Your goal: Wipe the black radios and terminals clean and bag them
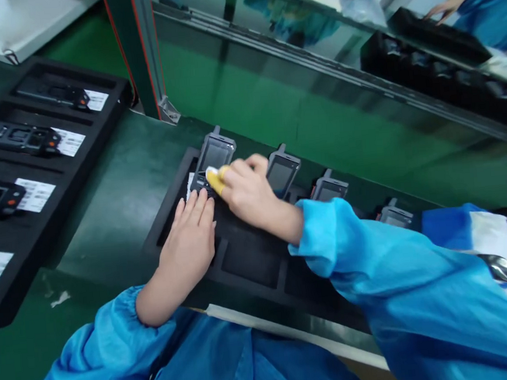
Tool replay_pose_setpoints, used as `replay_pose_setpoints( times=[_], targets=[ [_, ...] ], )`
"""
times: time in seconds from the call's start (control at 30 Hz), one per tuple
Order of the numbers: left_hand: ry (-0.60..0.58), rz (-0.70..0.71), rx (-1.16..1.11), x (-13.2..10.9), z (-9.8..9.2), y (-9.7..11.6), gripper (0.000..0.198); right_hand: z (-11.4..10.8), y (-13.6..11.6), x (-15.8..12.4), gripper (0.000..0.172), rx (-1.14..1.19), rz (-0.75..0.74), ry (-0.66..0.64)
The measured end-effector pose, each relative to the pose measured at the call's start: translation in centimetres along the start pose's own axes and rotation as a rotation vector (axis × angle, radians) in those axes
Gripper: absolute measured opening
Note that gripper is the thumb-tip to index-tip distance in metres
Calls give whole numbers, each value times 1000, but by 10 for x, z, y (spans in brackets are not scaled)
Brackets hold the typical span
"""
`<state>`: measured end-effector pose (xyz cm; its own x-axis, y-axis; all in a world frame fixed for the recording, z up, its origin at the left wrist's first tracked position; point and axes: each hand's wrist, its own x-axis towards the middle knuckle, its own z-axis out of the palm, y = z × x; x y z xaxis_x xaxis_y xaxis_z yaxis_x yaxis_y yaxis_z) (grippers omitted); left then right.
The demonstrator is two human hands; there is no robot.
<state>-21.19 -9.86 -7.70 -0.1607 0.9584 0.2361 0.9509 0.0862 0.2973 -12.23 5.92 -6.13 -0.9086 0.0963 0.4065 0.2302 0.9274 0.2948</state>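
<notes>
A dark handheld radio with a screen (pixel 216 153) and a stubby antenna lies in the left end of a black foam tray (pixel 251 266). My left hand (pixel 189 236) is stretched out flat, fingertips on the radio's lower end. Over its keypad, my right hand (pixel 247 190) is closed, with yellow finger covers (pixel 215 180) and a small white bit at the fingertip; what it pinches I cannot make out. To the right stand a second radio (pixel 283 171), a third radio (pixel 330 188) and a fourth radio (pixel 395 215), the last partly behind my sleeve.
At left, another black foam tray (pixel 74 169) holds several devices face down beside white labels (pixel 72 141). A metal post (pixel 141 52) rises behind the bench. Across the green partition (pixel 272 89), other people's blue sleeves show, with a hand (pixel 452 7) near a black tray.
</notes>
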Motion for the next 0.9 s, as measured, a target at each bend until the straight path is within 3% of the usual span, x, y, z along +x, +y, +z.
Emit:
replay_pose_setpoints(
  times=[0.07,0.23,0.4,0.6,0.77,0.9],
  targets=[
    [-7,-1,1,0,-1,0,43,-1,1,-4,35,18,-58,7],
    [-18,-14,-16,0,-2,0,42,1,19,2,40,-41,146,-22],
    [-9,-14,-14,-1,0,2,43,-1,0,15,29,45,-5,-95],
    [-29,-41,-8,-1,2,1,43,6,10,42,31,104,297,-150],
    [-32,-30,6,-1,1,2,43,7,22,21,33,-69,287,-53],
    [-36,-31,-2,-1,1,3,43,0,0,-7,33,-111,180,-12]
  ],
)
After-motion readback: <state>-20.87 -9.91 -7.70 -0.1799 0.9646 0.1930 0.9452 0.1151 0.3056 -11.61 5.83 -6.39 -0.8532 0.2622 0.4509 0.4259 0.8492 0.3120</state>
